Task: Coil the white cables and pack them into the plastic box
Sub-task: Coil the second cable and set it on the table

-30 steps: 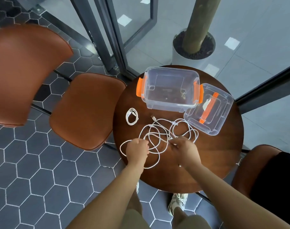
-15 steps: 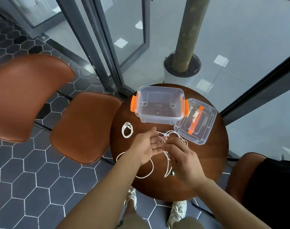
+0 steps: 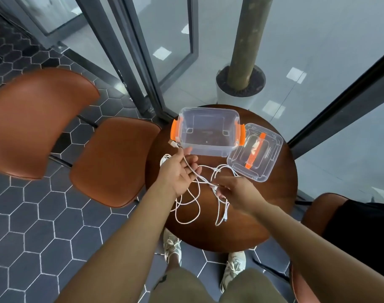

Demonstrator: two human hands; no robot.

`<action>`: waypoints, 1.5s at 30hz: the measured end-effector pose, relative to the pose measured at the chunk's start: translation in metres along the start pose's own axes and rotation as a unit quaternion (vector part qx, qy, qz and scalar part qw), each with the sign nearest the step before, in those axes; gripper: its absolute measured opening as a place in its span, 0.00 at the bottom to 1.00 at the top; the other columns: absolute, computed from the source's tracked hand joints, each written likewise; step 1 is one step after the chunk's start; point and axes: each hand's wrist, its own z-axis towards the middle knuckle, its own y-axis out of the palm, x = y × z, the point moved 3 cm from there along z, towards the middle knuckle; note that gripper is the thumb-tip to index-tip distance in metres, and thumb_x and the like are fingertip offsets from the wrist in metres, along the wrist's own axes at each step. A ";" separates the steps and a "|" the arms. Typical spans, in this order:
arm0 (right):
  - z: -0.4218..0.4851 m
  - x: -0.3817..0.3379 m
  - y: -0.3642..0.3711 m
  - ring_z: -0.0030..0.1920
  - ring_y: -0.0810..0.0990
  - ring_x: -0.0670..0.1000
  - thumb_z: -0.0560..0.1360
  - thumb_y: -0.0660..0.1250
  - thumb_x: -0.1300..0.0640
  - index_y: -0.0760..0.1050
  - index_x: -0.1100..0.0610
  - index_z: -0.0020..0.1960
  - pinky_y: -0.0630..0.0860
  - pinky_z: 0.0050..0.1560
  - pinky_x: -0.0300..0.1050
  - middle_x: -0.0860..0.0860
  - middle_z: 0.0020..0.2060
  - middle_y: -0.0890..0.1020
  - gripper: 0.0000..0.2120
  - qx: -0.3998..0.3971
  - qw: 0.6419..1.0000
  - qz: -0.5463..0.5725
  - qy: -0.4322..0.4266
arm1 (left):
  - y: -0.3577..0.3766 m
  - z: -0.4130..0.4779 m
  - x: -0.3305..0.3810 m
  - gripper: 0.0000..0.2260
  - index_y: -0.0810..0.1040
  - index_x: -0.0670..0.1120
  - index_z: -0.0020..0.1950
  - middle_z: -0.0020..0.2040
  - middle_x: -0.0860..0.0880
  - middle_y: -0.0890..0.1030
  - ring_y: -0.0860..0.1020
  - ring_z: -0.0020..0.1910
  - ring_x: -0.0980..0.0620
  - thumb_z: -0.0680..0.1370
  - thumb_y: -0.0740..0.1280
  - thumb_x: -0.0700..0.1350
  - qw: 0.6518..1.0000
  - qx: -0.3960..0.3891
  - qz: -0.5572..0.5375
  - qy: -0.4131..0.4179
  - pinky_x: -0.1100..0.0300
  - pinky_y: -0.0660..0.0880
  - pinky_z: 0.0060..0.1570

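A long white cable [image 3: 194, 201] hangs in loose loops over the round wooden table [image 3: 263, 217]. My left hand [image 3: 179, 172] is palm up near the plastic box, pinching the cable near its plug end [image 3: 173, 143]. My right hand [image 3: 236, 193] grips the same cable lower down. The clear plastic box [image 3: 208, 131] with orange latches stands open and empty at the table's far side. A small coiled white cable [image 3: 164, 159] lies mostly hidden behind my left hand.
The clear lid [image 3: 255, 152] with an orange handle lies right of the box. Brown chairs [image 3: 108, 158] stand to the left, another chair [image 3: 318, 211] at the right. A glass wall and a potted trunk [image 3: 241, 82] are behind the table.
My left hand rose and turned palm up, drawing the plug end toward the box. The right hand slid down the cable and the loops lifted off the table. The camera view tilted up.
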 end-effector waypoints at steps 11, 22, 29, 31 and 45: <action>-0.020 0.036 0.001 0.38 0.78 0.49 0.76 0.60 0.31 0.82 0.43 0.50 0.81 0.49 0.50 0.58 0.44 0.83 0.19 -0.191 0.969 0.139 0.073 | 0.002 -0.038 -0.010 0.15 0.77 0.41 0.56 0.24 0.51 0.68 0.61 0.18 0.58 0.85 0.55 0.49 0.989 -0.140 0.039 0.001 0.65 0.61 0.20; 0.017 -0.010 -0.060 0.28 0.76 0.53 0.77 0.71 0.56 0.80 0.67 0.47 0.75 0.31 0.45 0.58 0.37 0.83 0.12 -0.095 0.970 0.175 0.139 | 0.000 -0.087 -0.026 0.18 0.79 0.36 0.53 0.39 0.36 0.83 0.81 0.29 0.44 0.86 0.55 0.48 0.928 -0.192 0.318 -0.025 0.56 0.78 0.31; 0.026 -0.092 -0.073 0.26 0.74 0.51 0.80 0.67 0.56 0.78 0.59 0.39 0.75 0.30 0.43 0.54 0.28 0.76 0.11 -0.066 0.973 0.190 0.112 | -0.021 -0.079 -0.012 0.17 0.80 0.36 0.59 0.52 0.36 0.85 0.85 0.52 0.40 0.85 0.60 0.48 0.914 -0.119 0.388 0.014 0.47 0.81 0.56; 0.020 -0.106 -0.066 0.24 0.76 0.47 0.80 0.65 0.56 0.80 0.57 0.42 0.77 0.32 0.44 0.50 0.28 0.79 0.10 -0.041 0.985 0.140 0.095 | -0.028 -0.076 -0.009 0.16 0.79 0.35 0.62 0.51 0.37 0.85 0.85 0.52 0.41 0.84 0.61 0.46 0.938 -0.099 0.332 0.030 0.50 0.81 0.55; -0.032 -0.107 -0.001 0.36 0.77 0.47 0.80 0.64 0.49 0.78 0.49 0.48 0.73 0.39 0.44 0.46 0.34 0.81 0.07 0.046 0.994 0.008 -0.102 | -0.032 -0.098 0.024 0.13 0.75 0.40 0.46 0.47 0.36 0.85 0.86 0.48 0.38 0.85 0.56 0.44 0.980 -0.121 -0.141 0.068 0.44 0.79 0.54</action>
